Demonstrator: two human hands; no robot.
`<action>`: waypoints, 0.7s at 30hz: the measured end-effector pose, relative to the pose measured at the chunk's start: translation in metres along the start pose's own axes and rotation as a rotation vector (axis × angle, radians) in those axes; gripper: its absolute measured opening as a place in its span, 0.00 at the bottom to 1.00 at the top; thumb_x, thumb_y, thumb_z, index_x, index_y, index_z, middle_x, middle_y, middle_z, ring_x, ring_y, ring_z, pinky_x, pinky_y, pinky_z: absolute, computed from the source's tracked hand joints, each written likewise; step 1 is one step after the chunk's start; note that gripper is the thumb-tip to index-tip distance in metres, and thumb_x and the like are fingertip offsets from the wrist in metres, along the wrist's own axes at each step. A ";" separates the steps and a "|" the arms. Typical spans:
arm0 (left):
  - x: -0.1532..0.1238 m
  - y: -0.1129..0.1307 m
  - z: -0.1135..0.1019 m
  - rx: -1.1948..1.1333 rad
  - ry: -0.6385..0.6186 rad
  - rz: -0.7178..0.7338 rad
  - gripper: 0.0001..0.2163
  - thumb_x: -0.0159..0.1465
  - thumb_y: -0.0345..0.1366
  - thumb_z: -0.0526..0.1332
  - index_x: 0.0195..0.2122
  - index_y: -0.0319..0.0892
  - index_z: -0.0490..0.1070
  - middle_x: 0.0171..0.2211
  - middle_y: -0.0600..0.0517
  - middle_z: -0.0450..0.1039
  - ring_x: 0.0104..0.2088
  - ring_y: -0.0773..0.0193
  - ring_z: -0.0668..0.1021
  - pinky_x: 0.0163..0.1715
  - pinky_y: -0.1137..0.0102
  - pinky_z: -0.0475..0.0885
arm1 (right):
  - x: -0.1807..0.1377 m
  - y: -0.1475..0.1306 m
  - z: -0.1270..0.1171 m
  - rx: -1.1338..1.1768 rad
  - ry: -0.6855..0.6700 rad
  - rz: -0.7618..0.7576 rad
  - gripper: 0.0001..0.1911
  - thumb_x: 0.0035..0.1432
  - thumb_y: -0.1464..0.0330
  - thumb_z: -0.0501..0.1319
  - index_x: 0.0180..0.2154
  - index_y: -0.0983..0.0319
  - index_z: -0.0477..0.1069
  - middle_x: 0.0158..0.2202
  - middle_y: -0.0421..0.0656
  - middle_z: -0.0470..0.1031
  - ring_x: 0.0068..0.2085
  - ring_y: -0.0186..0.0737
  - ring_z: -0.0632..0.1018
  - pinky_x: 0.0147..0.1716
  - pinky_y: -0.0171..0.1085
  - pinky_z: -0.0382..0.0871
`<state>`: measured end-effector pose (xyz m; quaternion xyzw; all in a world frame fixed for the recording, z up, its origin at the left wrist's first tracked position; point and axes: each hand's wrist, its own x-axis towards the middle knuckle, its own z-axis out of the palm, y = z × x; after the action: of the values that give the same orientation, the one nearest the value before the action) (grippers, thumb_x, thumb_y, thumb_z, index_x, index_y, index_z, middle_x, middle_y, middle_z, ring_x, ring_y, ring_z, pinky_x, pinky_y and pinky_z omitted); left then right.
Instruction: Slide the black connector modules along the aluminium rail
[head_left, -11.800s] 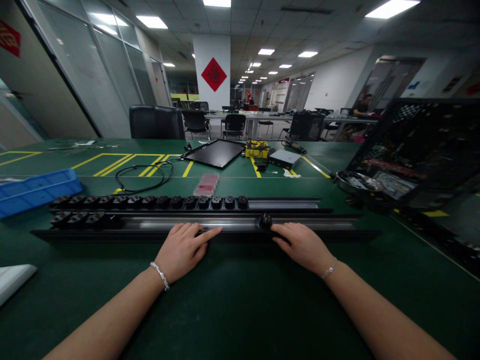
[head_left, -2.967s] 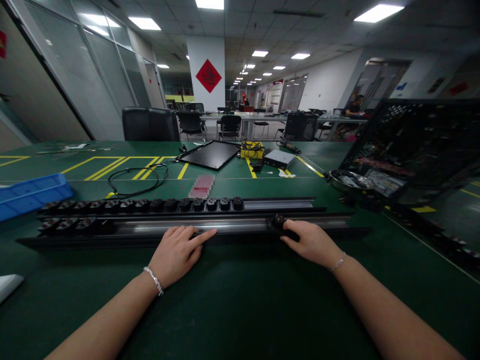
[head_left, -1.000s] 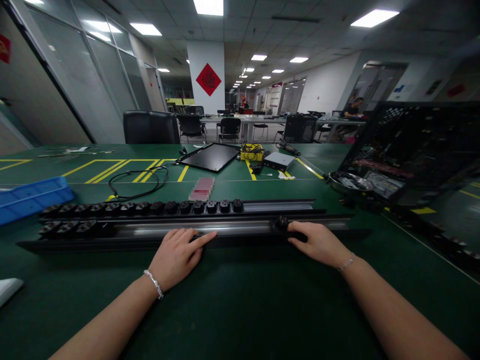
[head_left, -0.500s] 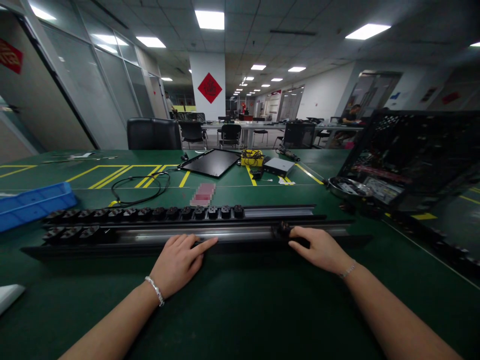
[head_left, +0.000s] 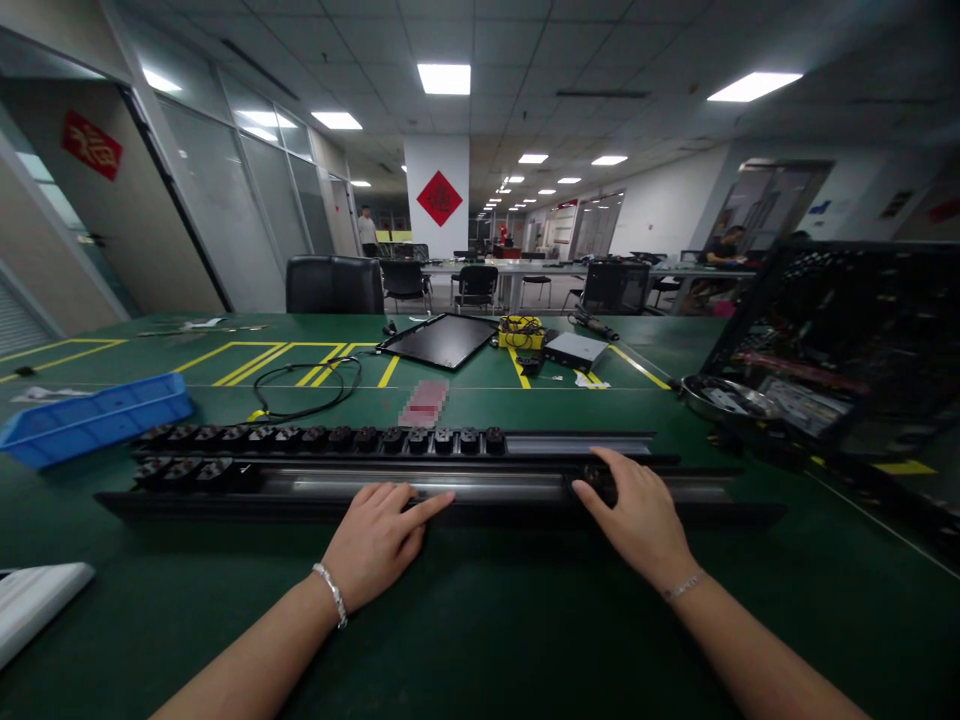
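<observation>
A long black metal rail (head_left: pixel 517 487) lies crosswise before me, its inner channel shiny. My left hand (head_left: pixel 382 535) has its fingers over the front wall, index stretched to the right along the edge. Toward the right end, my right hand (head_left: pixel 645 515) has thumb and fingers around a small black socket module (head_left: pixel 602 482) in the channel; the hand partly hides it. Several black socket modules (head_left: pixel 180 474) sit at this rail's left end. Directly behind runs a second rail (head_left: pixel 577 443), bearing a long row of similar modules (head_left: pixel 341 438).
On the green table (head_left: pixel 480 640) are a blue bin (head_left: pixel 97 415), a black cable loop (head_left: pixel 307 390), a dark flat panel (head_left: pixel 439 340), a yellow box with cables (head_left: pixel 521 332), a grey box (head_left: pixel 576 350) and a metal bowl (head_left: pixel 724 398). An open computer case (head_left: pixel 855 330) stands at right.
The view has shifted, moving the scene right and down. My right hand has changed from a fingertip hold to thumb and fingers spread around the module. My left hand stays on the rail.
</observation>
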<state>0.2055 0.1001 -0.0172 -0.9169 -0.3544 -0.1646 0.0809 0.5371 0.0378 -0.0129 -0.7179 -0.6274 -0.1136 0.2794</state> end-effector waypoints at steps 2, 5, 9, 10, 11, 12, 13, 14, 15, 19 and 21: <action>0.000 0.000 0.000 0.001 0.001 -0.001 0.24 0.63 0.31 0.52 0.59 0.57 0.57 0.39 0.53 0.69 0.38 0.63 0.71 0.40 0.65 0.62 | 0.000 -0.005 0.002 -0.053 -0.030 0.002 0.23 0.59 0.53 0.50 0.50 0.59 0.67 0.49 0.47 0.72 0.53 0.50 0.69 0.54 0.54 0.54; 0.000 0.001 0.000 0.003 -0.002 0.000 0.24 0.63 0.31 0.52 0.60 0.57 0.57 0.39 0.52 0.69 0.38 0.63 0.71 0.40 0.64 0.62 | 0.001 -0.009 0.001 -0.086 -0.054 0.029 0.21 0.59 0.54 0.51 0.46 0.58 0.71 0.49 0.46 0.74 0.54 0.50 0.69 0.55 0.54 0.53; 0.000 0.000 0.001 0.004 -0.001 0.003 0.24 0.63 0.31 0.52 0.60 0.58 0.56 0.38 0.53 0.69 0.38 0.63 0.71 0.40 0.65 0.61 | 0.003 -0.009 0.001 -0.081 -0.043 0.054 0.19 0.57 0.55 0.53 0.43 0.58 0.72 0.47 0.45 0.75 0.52 0.49 0.71 0.54 0.53 0.55; -0.001 0.000 0.001 0.004 -0.004 0.002 0.24 0.64 0.31 0.52 0.60 0.58 0.56 0.38 0.53 0.69 0.38 0.63 0.71 0.40 0.64 0.61 | 0.003 -0.009 0.002 -0.077 -0.041 0.055 0.18 0.57 0.56 0.53 0.42 0.58 0.72 0.46 0.44 0.75 0.51 0.49 0.71 0.53 0.53 0.56; -0.001 0.000 0.001 0.003 -0.008 0.000 0.24 0.64 0.31 0.52 0.60 0.58 0.55 0.38 0.53 0.68 0.38 0.63 0.70 0.40 0.64 0.61 | 0.003 -0.009 0.002 -0.073 -0.039 0.056 0.17 0.56 0.56 0.54 0.42 0.58 0.72 0.45 0.44 0.75 0.51 0.49 0.71 0.53 0.52 0.57; -0.001 0.000 0.001 0.002 -0.013 -0.004 0.24 0.64 0.31 0.52 0.60 0.59 0.55 0.38 0.53 0.68 0.38 0.62 0.70 0.40 0.64 0.61 | 0.004 -0.009 0.002 -0.069 -0.040 0.055 0.17 0.56 0.56 0.54 0.42 0.57 0.72 0.45 0.43 0.76 0.51 0.49 0.71 0.52 0.51 0.57; -0.001 0.000 0.001 0.000 -0.018 -0.007 0.24 0.64 0.31 0.52 0.60 0.59 0.55 0.38 0.53 0.68 0.38 0.62 0.70 0.40 0.64 0.61 | 0.004 -0.009 0.002 -0.066 -0.040 0.056 0.17 0.56 0.56 0.54 0.42 0.57 0.72 0.45 0.43 0.76 0.50 0.49 0.71 0.51 0.51 0.58; -0.001 0.000 0.001 -0.001 -0.022 -0.010 0.25 0.64 0.31 0.52 0.60 0.59 0.55 0.38 0.53 0.68 0.38 0.62 0.70 0.40 0.64 0.61 | 0.004 -0.009 0.001 -0.062 -0.041 0.059 0.17 0.56 0.56 0.54 0.41 0.58 0.72 0.45 0.43 0.76 0.50 0.49 0.71 0.51 0.50 0.59; -0.001 0.000 0.001 -0.002 -0.025 -0.011 0.25 0.64 0.31 0.52 0.60 0.59 0.54 0.38 0.53 0.68 0.38 0.62 0.70 0.40 0.64 0.61 | 0.005 -0.010 0.001 -0.058 -0.043 0.061 0.17 0.56 0.56 0.54 0.41 0.58 0.72 0.45 0.43 0.76 0.50 0.48 0.71 0.51 0.50 0.59; -0.001 0.000 0.001 -0.002 -0.026 -0.016 0.25 0.64 0.31 0.52 0.60 0.60 0.54 0.38 0.53 0.68 0.38 0.62 0.70 0.41 0.64 0.61 | 0.005 -0.010 0.000 -0.044 -0.042 0.066 0.17 0.55 0.56 0.54 0.42 0.58 0.72 0.45 0.43 0.76 0.51 0.47 0.71 0.50 0.48 0.60; -0.001 0.000 0.001 -0.006 -0.029 -0.015 0.25 0.64 0.31 0.52 0.60 0.60 0.54 0.38 0.53 0.68 0.39 0.62 0.70 0.40 0.64 0.61 | 0.005 -0.010 0.000 -0.044 -0.037 0.066 0.18 0.55 0.56 0.54 0.42 0.58 0.73 0.46 0.43 0.76 0.51 0.47 0.71 0.50 0.48 0.60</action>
<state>0.2050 0.0995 -0.0183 -0.9167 -0.3621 -0.1531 0.0719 0.5281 0.0422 -0.0075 -0.7462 -0.6058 -0.1048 0.2555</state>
